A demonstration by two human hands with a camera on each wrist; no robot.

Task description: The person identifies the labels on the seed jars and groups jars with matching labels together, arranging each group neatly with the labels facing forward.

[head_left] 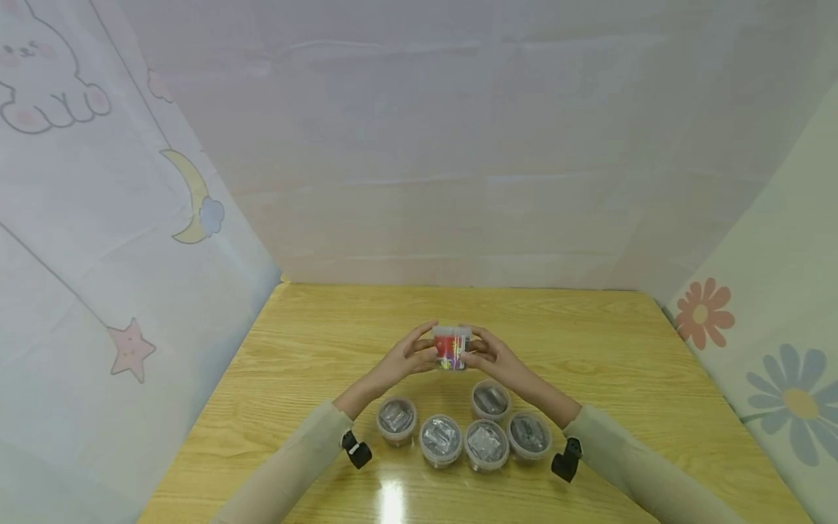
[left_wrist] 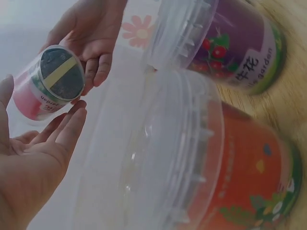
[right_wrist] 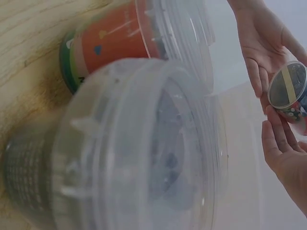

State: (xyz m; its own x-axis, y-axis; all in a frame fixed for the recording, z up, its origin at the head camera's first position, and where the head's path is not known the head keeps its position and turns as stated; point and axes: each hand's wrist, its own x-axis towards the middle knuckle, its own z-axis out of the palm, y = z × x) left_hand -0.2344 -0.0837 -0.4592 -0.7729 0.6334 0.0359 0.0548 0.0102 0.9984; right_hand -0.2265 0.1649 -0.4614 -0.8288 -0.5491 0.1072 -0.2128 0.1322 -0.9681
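A small clear plastic tub (head_left: pixel 451 351) with a red and purple printed label is held up over the table between both hands. My left hand (head_left: pixel 404 358) grips its left side, with fingers and thumb around the wall. From the other side my right hand (head_left: pixel 496 359) holds it too, thumb across the front of the label. In the left wrist view the tub's dark round base (left_wrist: pixel 62 73) shows, crossed by a pale yellow strip. The clear lid end points up in the head view.
Several similar lidded tubs stand nearer me on the wooden table (head_left: pixel 314 320), among them one at the left (head_left: pixel 396 419) and one behind the others (head_left: pixel 490 400). Close up, an orange-labelled tub (left_wrist: pixel 240 167) and a purple-labelled tub (left_wrist: pixel 235 38) appear. Printed cloth walls (head_left: pixel 458 145) enclose the table.
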